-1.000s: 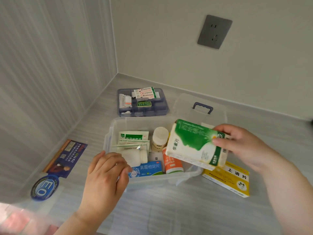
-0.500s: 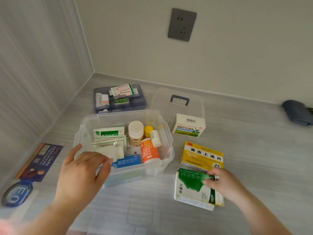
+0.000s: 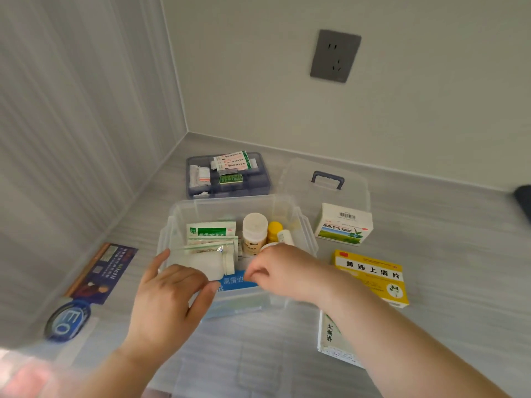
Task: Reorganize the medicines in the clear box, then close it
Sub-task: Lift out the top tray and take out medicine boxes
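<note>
The clear box stands open in the middle of the floor. It holds green-and-white sachets, a white bottle lying on its side, an upright cream-capped bottle, a small yellow bottle and a blue carton. My left hand rests on the front left rim, fingers apart. My right hand reaches inside with fingers curled at the blue carton's upper edge, hiding an orange bottle; I cannot tell what it grips. The clear lid with a blue handle lies behind.
A blue-grey divided tray with small packets sits behind the box. To the right lie a white-green carton, a yellow carton and a green-white carton partly under my right forearm. A dark leaflet lies left. Walls close in left and behind.
My right hand set the green-white carton down to the right of the box front, let it go and moved into the clear box. My left hand stayed at the front rim.
</note>
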The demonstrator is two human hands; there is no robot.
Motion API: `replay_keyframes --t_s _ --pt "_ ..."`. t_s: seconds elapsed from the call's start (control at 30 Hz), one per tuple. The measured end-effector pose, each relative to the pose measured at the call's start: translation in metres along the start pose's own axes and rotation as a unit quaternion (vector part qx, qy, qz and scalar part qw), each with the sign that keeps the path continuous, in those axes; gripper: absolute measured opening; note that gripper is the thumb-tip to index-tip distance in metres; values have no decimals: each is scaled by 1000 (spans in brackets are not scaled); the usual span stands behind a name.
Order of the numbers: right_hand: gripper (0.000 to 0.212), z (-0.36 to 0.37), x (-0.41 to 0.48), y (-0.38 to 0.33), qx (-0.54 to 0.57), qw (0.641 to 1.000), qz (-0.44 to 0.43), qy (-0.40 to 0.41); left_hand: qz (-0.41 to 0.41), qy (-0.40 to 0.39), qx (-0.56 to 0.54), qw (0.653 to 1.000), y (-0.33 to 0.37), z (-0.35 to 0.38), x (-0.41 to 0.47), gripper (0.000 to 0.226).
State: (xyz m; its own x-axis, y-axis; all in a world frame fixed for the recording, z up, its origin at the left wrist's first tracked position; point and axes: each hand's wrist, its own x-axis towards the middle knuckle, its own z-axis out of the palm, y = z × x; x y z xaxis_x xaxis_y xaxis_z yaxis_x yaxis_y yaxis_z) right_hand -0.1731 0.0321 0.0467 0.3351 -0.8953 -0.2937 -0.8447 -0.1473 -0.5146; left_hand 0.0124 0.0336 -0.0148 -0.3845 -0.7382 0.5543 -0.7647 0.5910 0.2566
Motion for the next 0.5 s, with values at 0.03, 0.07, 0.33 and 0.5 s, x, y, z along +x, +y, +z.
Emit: replay_keyframes --t_s 0.03,0.07,0.33,0.5 --pt "25 1 13 -4 -34 998 8 -51 1 8 -3 1000 -1 1 -1 69" --pt "24 3 24 -5 -68 994 16 -89 3 18 -9 1000 -2 3 -2 67" --pt "25 32 65 -2 -196 950 100 -220 46 124 -40 990 -10 17 -6 57" --pt "21 27 72 5 -183 959 114 -186 65 145 -31 987 -14 21 -7 56"
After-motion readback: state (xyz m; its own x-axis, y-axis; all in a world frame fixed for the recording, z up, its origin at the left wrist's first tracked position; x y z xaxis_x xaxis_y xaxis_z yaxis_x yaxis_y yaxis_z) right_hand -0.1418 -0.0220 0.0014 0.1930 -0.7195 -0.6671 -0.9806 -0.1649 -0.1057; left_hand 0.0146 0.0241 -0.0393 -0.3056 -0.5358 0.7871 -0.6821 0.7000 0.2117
